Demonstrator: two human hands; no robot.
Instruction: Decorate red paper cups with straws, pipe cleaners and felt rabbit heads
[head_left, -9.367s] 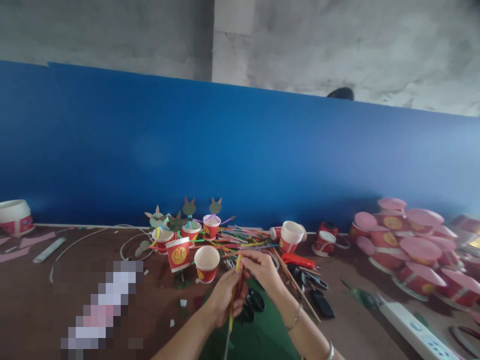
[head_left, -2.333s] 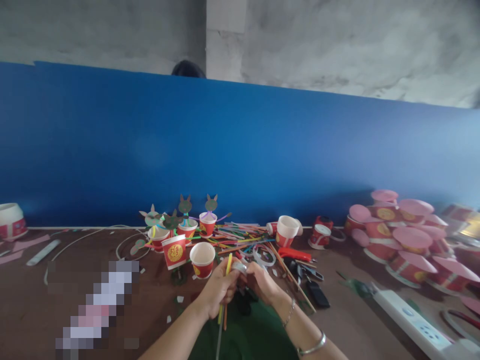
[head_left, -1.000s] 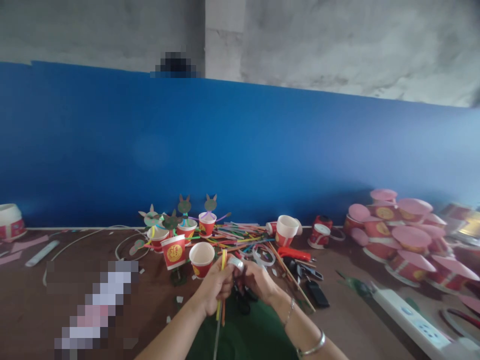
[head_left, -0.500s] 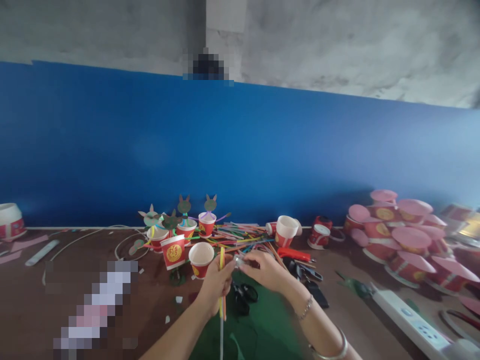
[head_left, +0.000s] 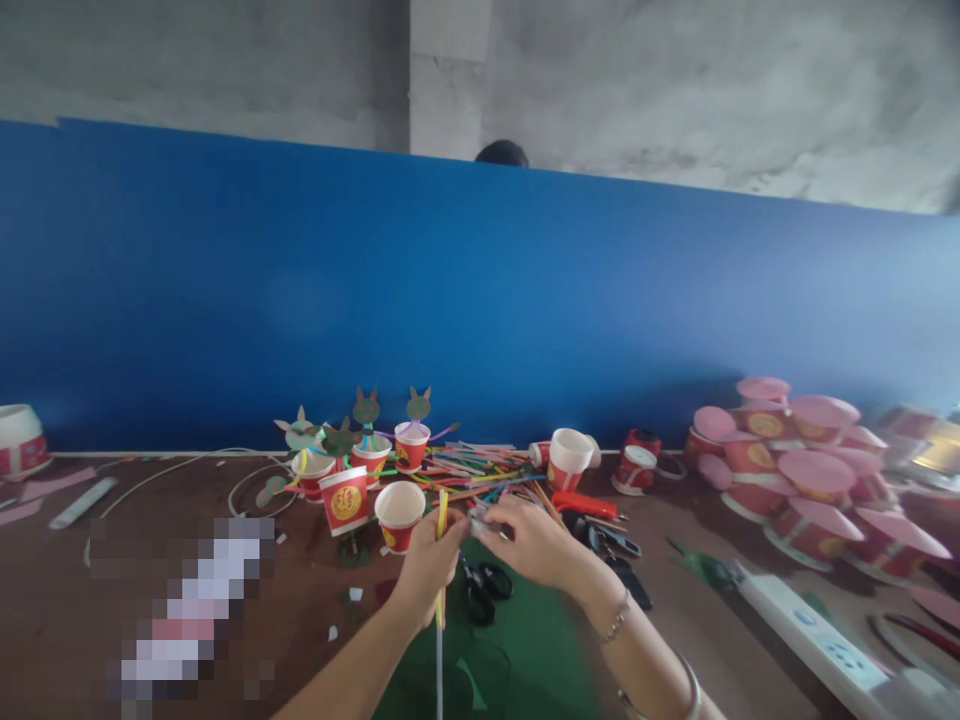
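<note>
My left hand is closed round thin strips: a yellow strip stands up above the fist, and a long whitish strip hangs below it. Fingertips of my right hand pinch a small, shiny, clear-looking piece beside my left thumb; its kind is too blurred to tell. Just below the hands, black-handled scissors lie on a green sheet. An upright red-and-white paper cup stands left of the hands, near a tilted one.
Behind the hands spread many coloured strips. Paper cat figures rise from cups at the back left. Pink-topped cups are heaped at right, near a white power strip. A red-handled tool lies right of centre. A blue partition bounds the table.
Both hands keep nearly the same pose, with the small piece still between them. The view has shifted slightly. Behind the partition, a person's head top has moved to the right.
</note>
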